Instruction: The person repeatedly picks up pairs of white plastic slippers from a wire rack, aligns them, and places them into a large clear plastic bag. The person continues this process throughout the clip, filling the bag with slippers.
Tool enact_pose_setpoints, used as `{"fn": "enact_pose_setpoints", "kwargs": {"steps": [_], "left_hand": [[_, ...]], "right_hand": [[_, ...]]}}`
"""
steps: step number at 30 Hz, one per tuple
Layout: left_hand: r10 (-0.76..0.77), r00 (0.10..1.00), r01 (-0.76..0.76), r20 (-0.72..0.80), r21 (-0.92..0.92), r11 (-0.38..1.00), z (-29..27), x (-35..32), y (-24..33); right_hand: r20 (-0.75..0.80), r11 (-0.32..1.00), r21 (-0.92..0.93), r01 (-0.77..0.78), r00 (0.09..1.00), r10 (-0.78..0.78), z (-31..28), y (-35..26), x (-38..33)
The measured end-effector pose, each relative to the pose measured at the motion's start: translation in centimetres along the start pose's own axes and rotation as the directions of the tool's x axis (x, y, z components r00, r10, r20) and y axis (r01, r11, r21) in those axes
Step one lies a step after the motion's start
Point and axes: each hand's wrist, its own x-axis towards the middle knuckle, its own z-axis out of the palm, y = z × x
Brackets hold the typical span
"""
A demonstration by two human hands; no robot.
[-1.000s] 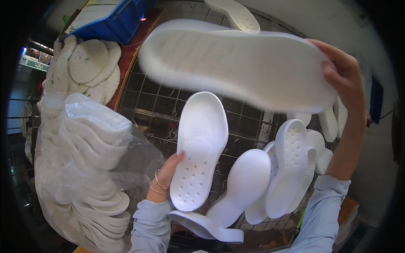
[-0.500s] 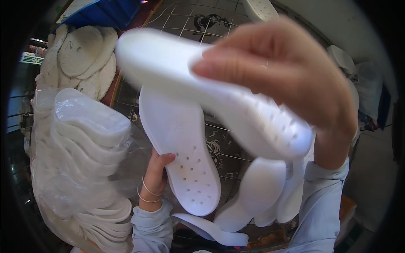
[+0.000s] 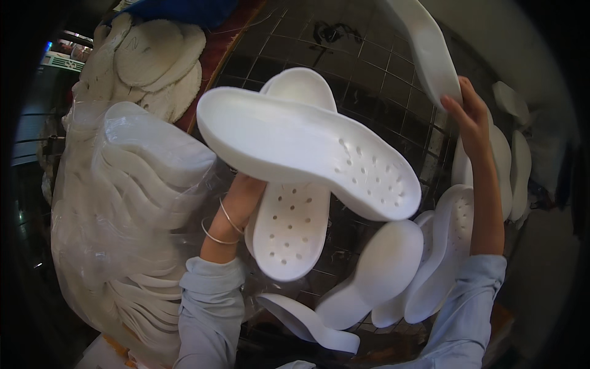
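Observation:
Two white shoe soles are stacked crosswise over my left hand point(image 3: 244, 189), which grips them from below, its fingers hidden. The upper sole point(image 3: 270, 132) lies slantwise, with small holes across its right end. Beneath it, the lower sole point(image 3: 290, 237) points towards me, its holed end showing and its other end sticking out at the far side. At the far right, my right hand point(image 3: 470, 114) is closed on the near end of another white sole point(image 3: 430, 49), pinched between thumb and fingers. That sole runs out of the picture at the top.
A clear plastic bag point(image 3: 80, 246) packed with white soles stands at left. Behind it are fuzzy cream pads point(image 3: 147, 55) and a blue bin point(image 3: 184, 11). More loose soles point(image 3: 387, 264) stand near me at right, and others point(image 3: 519, 172) lean beyond my right forearm. Dark tiles point(image 3: 369, 67) lie behind.
The sole my right hand was carrying now lies across the one in my left hand. My right hand has moved away to the far right and grasped another sole.

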Motion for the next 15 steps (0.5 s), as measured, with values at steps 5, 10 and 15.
{"fn": "enact_pose_setpoints", "kwargs": {"steps": [5, 10, 15], "left_hand": [[0.617, 0.768, -0.326, -0.173, 0.723, 0.609, 4.0, 6.6, 1.3], [0.399, 0.916, -0.224, -0.037, 0.778, 0.586, 4.8, 10.5, -0.3], [0.229, 0.972, -0.156, -0.052, 0.585, 0.796, 5.1, 10.2, 1.6]], "right_hand": [[0.43, 0.992, -0.115, -0.044, 0.898, 0.09, 0.0, -1.6, -7.6], [0.519, 0.853, -0.026, -0.521, 0.722, 0.457, 0.1, -0.1, -3.9], [0.39, 0.919, -0.063, -0.389, 0.838, 0.382, 2.4, -2.2, -1.6]]}}
